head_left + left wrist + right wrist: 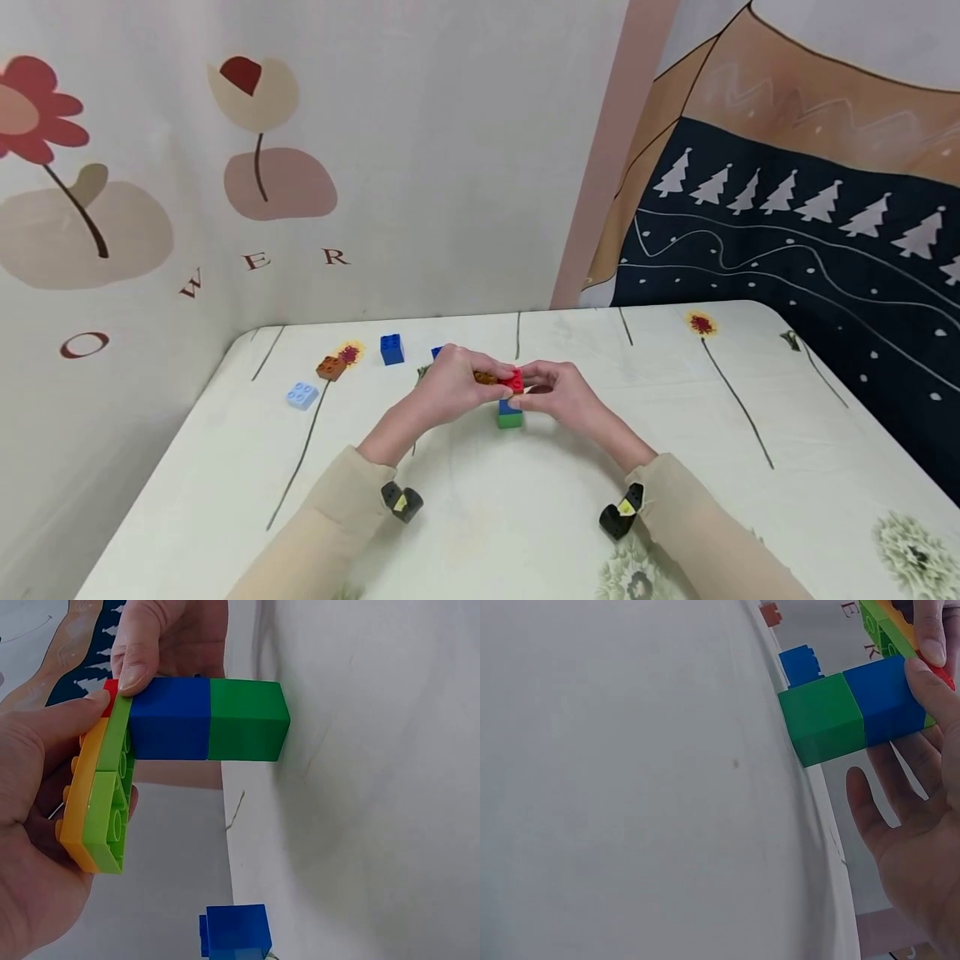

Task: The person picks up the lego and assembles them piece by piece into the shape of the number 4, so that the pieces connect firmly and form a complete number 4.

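1. A stack (510,419) of studded plastic blocks stands on the white flower-printed counter (480,517): green block (249,720), dark-blue block (169,720), lime-green bricks (103,810), then orange (84,817) and red bricks (110,688), jutting toward nine o'clock.
2. Hands: left hand (456,382) clamps the jutting bricks; right hand (558,392), at three o'clock, pinches the stack's upper part.
3. Pale-blue plastic block (302,396) lies at nine; blue plastic cube (392,349), ten.

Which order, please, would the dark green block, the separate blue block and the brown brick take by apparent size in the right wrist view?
1. Dark green block
2. Separate blue block
3. Brown brick
Green looks nearest, so true sizes are unsure.
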A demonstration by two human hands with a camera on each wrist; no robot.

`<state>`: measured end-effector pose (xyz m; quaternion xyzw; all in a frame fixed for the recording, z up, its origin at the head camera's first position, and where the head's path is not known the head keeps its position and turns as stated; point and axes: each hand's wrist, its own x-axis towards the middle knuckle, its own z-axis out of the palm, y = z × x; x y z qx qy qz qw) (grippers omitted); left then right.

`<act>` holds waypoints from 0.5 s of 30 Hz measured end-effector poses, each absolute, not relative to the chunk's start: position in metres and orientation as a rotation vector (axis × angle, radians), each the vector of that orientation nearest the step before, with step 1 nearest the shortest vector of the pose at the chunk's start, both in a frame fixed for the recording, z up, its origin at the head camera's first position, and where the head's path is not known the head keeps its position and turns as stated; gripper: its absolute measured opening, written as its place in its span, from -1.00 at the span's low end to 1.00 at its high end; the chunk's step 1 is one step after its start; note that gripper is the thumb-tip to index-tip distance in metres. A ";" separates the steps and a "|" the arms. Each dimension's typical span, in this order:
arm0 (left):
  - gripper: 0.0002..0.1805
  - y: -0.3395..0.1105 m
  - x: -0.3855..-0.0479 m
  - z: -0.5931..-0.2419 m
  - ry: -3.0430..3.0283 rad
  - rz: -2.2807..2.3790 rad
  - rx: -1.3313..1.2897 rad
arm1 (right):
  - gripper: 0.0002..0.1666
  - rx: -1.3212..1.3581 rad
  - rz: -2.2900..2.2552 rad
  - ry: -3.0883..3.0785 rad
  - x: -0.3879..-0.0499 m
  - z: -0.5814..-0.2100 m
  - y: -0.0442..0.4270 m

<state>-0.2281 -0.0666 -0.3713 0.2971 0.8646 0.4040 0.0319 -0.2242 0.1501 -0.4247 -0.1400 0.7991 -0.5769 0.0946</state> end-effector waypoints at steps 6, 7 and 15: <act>-0.76 -0.068 -0.229 -0.370 2.632 1.228 0.877 | -0.53 -0.443 -1.722 2.363 -0.223 -0.425 0.151; -0.76 -0.069 -0.229 -0.370 2.625 1.226 0.875 | -0.53 -0.445 -1.721 2.362 -0.223 -0.426 0.151; -0.68 -0.090 -0.232 -0.366 2.669 1.340 0.754 | -0.51 -0.376 -1.699 2.393 -0.226 -0.425 0.148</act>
